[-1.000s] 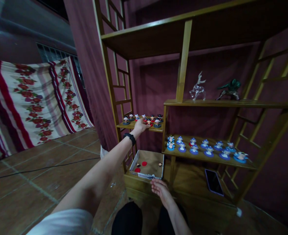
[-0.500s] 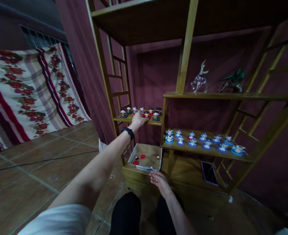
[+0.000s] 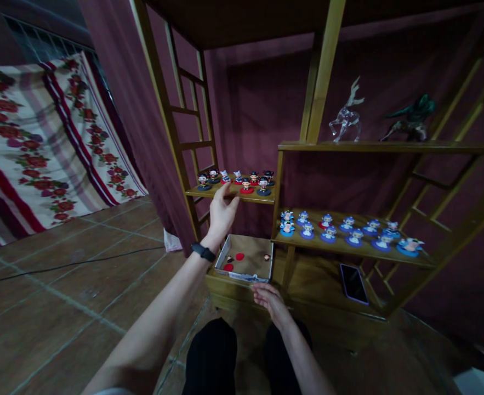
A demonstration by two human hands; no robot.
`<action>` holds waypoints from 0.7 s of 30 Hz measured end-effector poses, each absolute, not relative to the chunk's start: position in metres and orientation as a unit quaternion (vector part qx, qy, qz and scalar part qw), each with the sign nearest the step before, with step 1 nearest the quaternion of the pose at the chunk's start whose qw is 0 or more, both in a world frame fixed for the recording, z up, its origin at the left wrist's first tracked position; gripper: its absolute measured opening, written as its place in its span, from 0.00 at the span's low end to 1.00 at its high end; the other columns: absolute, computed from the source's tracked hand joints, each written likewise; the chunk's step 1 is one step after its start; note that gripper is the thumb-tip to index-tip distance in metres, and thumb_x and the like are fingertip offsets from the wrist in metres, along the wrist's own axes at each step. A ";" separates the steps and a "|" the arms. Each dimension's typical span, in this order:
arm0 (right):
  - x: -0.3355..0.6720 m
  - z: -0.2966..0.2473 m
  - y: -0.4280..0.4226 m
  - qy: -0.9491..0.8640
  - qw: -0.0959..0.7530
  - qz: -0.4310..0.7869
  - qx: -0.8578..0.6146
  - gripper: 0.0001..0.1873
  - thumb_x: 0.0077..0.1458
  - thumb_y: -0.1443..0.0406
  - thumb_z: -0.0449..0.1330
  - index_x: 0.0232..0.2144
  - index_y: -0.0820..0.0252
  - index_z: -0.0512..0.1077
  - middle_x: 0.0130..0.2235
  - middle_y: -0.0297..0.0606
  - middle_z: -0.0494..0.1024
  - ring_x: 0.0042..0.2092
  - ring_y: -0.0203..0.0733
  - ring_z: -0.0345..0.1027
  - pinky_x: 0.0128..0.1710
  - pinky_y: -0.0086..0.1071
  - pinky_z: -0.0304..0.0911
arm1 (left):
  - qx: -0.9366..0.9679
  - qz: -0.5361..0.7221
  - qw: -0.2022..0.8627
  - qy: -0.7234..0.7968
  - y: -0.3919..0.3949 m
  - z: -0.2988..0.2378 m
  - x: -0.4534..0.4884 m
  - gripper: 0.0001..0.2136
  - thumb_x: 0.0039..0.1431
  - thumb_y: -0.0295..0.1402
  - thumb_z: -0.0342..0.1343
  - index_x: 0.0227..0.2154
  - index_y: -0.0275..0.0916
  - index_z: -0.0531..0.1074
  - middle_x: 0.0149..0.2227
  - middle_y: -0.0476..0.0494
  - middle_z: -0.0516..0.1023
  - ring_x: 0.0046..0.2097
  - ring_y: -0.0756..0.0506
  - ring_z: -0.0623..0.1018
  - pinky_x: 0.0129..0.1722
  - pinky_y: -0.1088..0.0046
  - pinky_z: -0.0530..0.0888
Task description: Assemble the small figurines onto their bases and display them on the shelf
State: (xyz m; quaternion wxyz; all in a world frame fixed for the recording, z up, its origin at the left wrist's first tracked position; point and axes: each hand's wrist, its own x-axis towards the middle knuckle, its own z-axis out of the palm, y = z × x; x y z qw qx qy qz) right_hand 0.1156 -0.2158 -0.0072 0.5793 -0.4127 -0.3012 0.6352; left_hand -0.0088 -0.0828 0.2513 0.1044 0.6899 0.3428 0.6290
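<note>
My left hand (image 3: 222, 213), with a dark band on the wrist, is in front of the upper left shelf (image 3: 231, 192). Its thumb and fingers are apart and nothing shows between them. Just beyond it stand several small figurines, among them one on a red base (image 3: 246, 186) and a dark-haired one on a dark base (image 3: 263, 186). Below is a shallow cardboard box (image 3: 250, 247) holding red discs (image 3: 239, 256) and two small figure pieces, one (image 3: 267, 257) at the right. My right hand (image 3: 269, 300) hovers by the box's front edge, fingers loosely extended and empty.
Several blue and purple figurines (image 3: 329, 233) line the lower right shelf. Above them stand a clear deer figure (image 3: 347, 116) and a dark green figure (image 3: 412, 119). A phone (image 3: 354, 283) lies on the bottom board. A cable (image 3: 73, 265) crosses the tiled floor at left.
My left hand has drawn back from the figurines on the upper left shelf, toward me and slightly left. My right hand stays near the box. The view has shifted slightly.
</note>
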 end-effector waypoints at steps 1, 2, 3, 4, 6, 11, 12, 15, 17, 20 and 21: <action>0.116 -0.010 -0.214 -0.304 0.575 0.632 -0.422 0.16 0.37 0.59 0.64 0.31 0.60 0.74 0.38 0.42 0.77 0.36 0.39 0.70 0.38 0.34 0.64 | 0.680 0.636 0.094 0.352 -0.091 0.237 -0.014 0.22 0.52 0.28 0.52 0.51 0.39 0.62 0.51 0.41 0.68 0.51 0.46 0.68 0.52 0.66 0.64; 0.115 -0.014 -0.211 -0.307 0.570 0.627 -0.433 0.16 0.37 0.59 0.64 0.31 0.60 0.74 0.37 0.41 0.77 0.35 0.39 0.70 0.37 0.33 0.64 | 0.672 0.636 0.092 0.368 -0.097 0.218 -0.020 0.21 0.53 0.28 0.50 0.52 0.39 0.61 0.52 0.41 0.67 0.51 0.46 0.68 0.52 0.66 0.64; 0.115 -0.019 -0.208 -0.311 0.564 0.621 -0.446 0.15 0.36 0.58 0.64 0.30 0.59 0.74 0.36 0.41 0.77 0.34 0.39 0.69 0.36 0.33 0.64 | 0.662 0.632 0.093 0.392 -0.102 0.197 -0.026 0.20 0.54 0.28 0.48 0.52 0.40 0.61 0.52 0.41 0.67 0.51 0.46 0.68 0.51 0.66 0.65; 0.114 -0.024 -0.204 -0.315 0.558 0.612 -0.463 0.15 0.36 0.58 0.64 0.29 0.59 0.74 0.35 0.40 0.77 0.33 0.38 0.69 0.35 0.33 0.64 | 0.662 0.611 0.100 0.422 -0.105 0.172 -0.031 0.19 0.55 0.28 0.47 0.51 0.39 0.61 0.51 0.40 0.67 0.51 0.46 0.69 0.50 0.66 0.66; 0.112 -0.035 -0.195 -0.337 0.546 0.579 -0.503 0.14 0.36 0.58 0.63 0.28 0.59 0.74 0.33 0.39 0.76 0.31 0.38 0.68 0.32 0.32 0.64 | 0.701 0.508 0.129 0.484 -0.108 0.121 -0.039 0.16 0.54 0.27 0.47 0.47 0.37 0.66 0.48 0.39 0.70 0.48 0.46 0.71 0.48 0.67 0.67; 0.114 -0.050 -0.169 -0.448 0.534 0.458 -0.552 0.10 0.40 0.59 0.59 0.26 0.58 0.73 0.31 0.36 0.76 0.33 0.40 0.67 0.30 0.31 0.63 | 0.789 0.198 0.156 0.560 -0.109 0.026 -0.038 0.14 0.53 0.26 0.48 0.43 0.39 0.69 0.46 0.39 0.72 0.46 0.45 0.73 0.45 0.70 0.68; 0.116 -0.051 -0.162 -0.460 0.529 0.448 -0.555 0.10 0.41 0.59 0.58 0.26 0.58 0.73 0.30 0.35 0.76 0.33 0.40 0.67 0.31 0.31 0.64 | 0.800 0.153 0.152 0.561 -0.106 0.018 -0.034 0.13 0.54 0.27 0.47 0.43 0.39 0.69 0.44 0.39 0.73 0.45 0.45 0.73 0.43 0.70 0.68; 0.123 -0.050 -0.137 -0.465 0.524 0.434 -0.567 0.10 0.43 0.59 0.56 0.27 0.58 0.73 0.30 0.34 0.76 0.32 0.38 0.67 0.32 0.31 0.64 | 0.842 0.057 0.120 0.523 -0.094 0.006 -0.022 0.11 0.56 0.27 0.45 0.39 0.37 0.70 0.38 0.36 0.75 0.43 0.42 0.75 0.41 0.66 0.69; 0.127 -0.051 -0.115 -0.456 0.532 0.422 -0.575 0.10 0.43 0.60 0.56 0.28 0.58 0.73 0.31 0.35 0.76 0.32 0.38 0.68 0.33 0.31 0.64 | 0.865 0.035 0.094 0.491 -0.083 0.004 -0.017 0.12 0.56 0.25 0.43 0.38 0.35 0.70 0.36 0.34 0.76 0.41 0.41 0.75 0.40 0.65 0.69; 0.132 -0.056 -0.076 -0.458 0.526 0.398 -0.596 0.11 0.43 0.60 0.55 0.29 0.58 0.72 0.31 0.35 0.76 0.33 0.38 0.68 0.32 0.31 0.65 | 0.881 0.015 0.078 0.466 -0.069 0.002 -0.016 0.13 0.56 0.22 0.42 0.38 0.33 0.70 0.35 0.33 0.75 0.40 0.41 0.76 0.39 0.63 0.69; 0.132 -0.058 -0.062 -0.467 0.518 0.386 -0.604 0.12 0.44 0.60 0.54 0.29 0.58 0.72 0.32 0.35 0.76 0.33 0.38 0.68 0.32 0.31 0.65 | 0.882 0.007 0.077 0.465 -0.065 0.002 -0.018 0.13 0.56 0.23 0.42 0.38 0.33 0.70 0.35 0.32 0.75 0.40 0.41 0.75 0.39 0.63 0.69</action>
